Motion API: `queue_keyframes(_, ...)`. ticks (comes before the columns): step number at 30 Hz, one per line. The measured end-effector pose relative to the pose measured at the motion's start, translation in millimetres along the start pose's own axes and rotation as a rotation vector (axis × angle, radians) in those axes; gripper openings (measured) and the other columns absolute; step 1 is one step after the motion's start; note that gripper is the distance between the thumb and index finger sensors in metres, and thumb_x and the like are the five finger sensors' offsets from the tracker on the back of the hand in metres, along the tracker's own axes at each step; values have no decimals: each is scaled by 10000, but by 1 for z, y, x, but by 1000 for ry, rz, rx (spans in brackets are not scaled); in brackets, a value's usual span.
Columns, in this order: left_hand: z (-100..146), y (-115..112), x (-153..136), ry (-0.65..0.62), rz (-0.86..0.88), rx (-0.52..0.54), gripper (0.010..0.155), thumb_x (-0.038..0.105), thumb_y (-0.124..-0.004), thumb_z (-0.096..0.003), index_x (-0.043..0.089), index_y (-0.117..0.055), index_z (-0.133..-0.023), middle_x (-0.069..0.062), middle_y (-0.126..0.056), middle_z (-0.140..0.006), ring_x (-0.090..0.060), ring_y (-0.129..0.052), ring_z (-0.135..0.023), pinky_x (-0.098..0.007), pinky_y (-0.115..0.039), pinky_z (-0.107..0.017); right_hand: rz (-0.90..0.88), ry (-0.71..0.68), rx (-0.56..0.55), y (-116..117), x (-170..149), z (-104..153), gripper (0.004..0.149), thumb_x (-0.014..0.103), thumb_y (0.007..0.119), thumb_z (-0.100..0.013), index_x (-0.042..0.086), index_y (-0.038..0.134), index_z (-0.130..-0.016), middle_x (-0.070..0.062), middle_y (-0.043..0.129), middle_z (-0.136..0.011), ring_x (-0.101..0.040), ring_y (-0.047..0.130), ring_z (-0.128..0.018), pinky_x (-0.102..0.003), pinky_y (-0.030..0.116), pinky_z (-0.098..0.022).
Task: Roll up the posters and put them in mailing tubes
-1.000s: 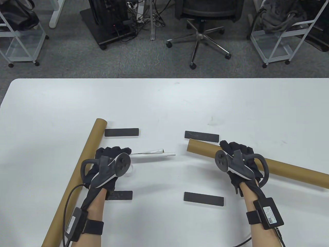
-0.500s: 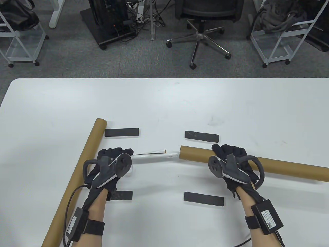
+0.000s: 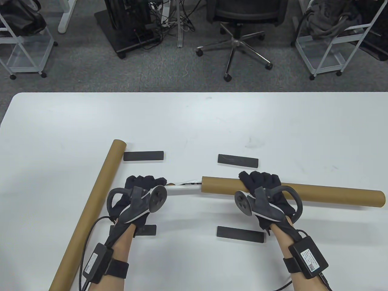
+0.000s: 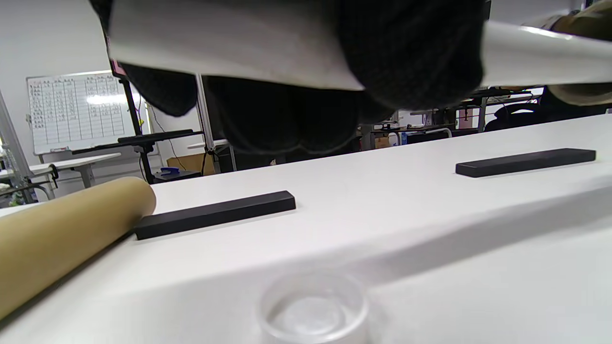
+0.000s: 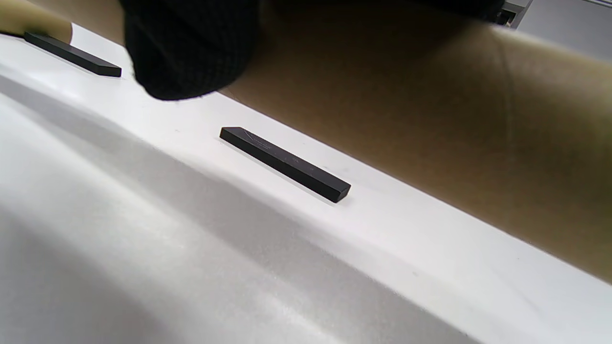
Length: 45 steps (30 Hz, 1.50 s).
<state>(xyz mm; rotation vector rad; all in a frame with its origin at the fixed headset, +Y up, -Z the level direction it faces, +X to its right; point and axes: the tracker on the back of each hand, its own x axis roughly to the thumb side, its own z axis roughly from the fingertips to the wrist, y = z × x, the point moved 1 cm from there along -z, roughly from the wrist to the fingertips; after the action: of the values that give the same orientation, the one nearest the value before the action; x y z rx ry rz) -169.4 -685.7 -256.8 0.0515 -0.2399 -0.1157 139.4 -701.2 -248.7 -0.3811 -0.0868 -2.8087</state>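
Note:
My left hand grips a rolled white poster, held level above the table. The poster's right end sits inside the open mouth of a brown mailing tube. My right hand is wrapped round that tube near its left end and holds it off the table. In the left wrist view my gloved fingers curl over the poster roll. In the right wrist view the tube fills the top, with one finger over it. A second brown tube lies diagonally at the left.
Several black bar weights lie on the white table: one by the second tube's top, one behind the held tube, one in front. A clear round cap lies under my left hand. Office chair and carts stand beyond the far edge.
My right hand has slid the tube to the left and levelled it, so its mouth now covers the poster's tip. My left hand moved slightly right with the poster.

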Motion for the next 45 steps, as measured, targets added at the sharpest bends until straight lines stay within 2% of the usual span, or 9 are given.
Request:
queue_keyframes(9,-1,0,7,-21,13,3,513,471,-783,-440,460,-794,-953,133,-956,-883,-177,-994,-783,-529,-738,-774,-21,-30,-11,0,4,0,789,359,743,-426,198,360,-1096,-160,591,-1108,-467,705,-967,-664,593,-707)
queue_keyframes(17,-3,0,33,-77,48,-14,519,476,-760,-458,445,-784,-975,116,-955,-890,-195,-989,-786,-533,-735,-772,-18,-96,-55,-13,26,5,791,368,740,-428,192,359,-1099,-164,599,-1104,-465,715,-961,-660,606,-703)
queue_keyframes(25,-6,0,49,-96,114,-14,547,487,-726,-481,400,-747,-1021,105,-940,-909,-203,-979,-801,-536,-725,-777,-14,-92,-82,-19,30,7,791,370,738,-433,171,366,-1103,-175,607,-1099,-472,724,-950,-664,616,-694)
queue_keyframes(30,-3,9,34,-82,231,36,637,514,-739,-477,366,-661,-1092,29,-766,-1126,-289,-816,-1039,-577,-663,-807,-52,-79,-77,-18,25,8,793,371,742,-430,169,373,-1101,-175,616,-1096,-472,732,-947,-662,623,-692)
queue_keyframes(33,4,26,13,-45,295,152,668,532,-711,-487,355,-609,-1123,-24,-668,-1197,-344,-719,-1104,-594,-624,-820,-54,-67,-76,-18,22,8,793,370,745,-430,165,377,-1102,-177,620,-1095,-473,735,-944,-663,622,-691)
queue_keyframes(35,8,33,-4,8,357,203,684,530,-679,-503,317,-584,-1146,-72,-636,-1217,-385,-696,-1109,-604,-617,-817,-49,-60,-80,-18,21,8,793,370,745,-430,166,379,-1102,-177,623,-1093,-472,736,-944,-663,621,-692)
queue_keyframes(38,10,30,-29,108,518,176,724,531,-642,-521,241,-547,-1177,-144,-621,-1225,-440,-701,-1094,-607,-635,-806,-53,-53,-80,-18,19,8,792,367,747,-429,167,379,-1102,-178,621,-1094,-476,732,-945,-664,616,-695)
queue_keyframes(41,8,8,-54,234,862,53,782,535,-617,-536,149,-484,-1203,-231,-570,-1230,-500,-673,-1085,-635,-615,-794,-58,-46,-75,-17,17,7,794,368,747,-429,166,378,-1102,-177,623,-1093,-475,734,-943,-663,619,-693)
queue_keyframes(45,6,-14,-60,309,1260,-130,847,549,-578,-555,80,-359,-1225,-293,-443,-1258,-566,-555,-1111,-670,-538,-802,-63,-39,-70,-17,14,7,794,369,746,-429,162,378,-1103,-179,623,-1093,-474,734,-943,-662,621,-692)
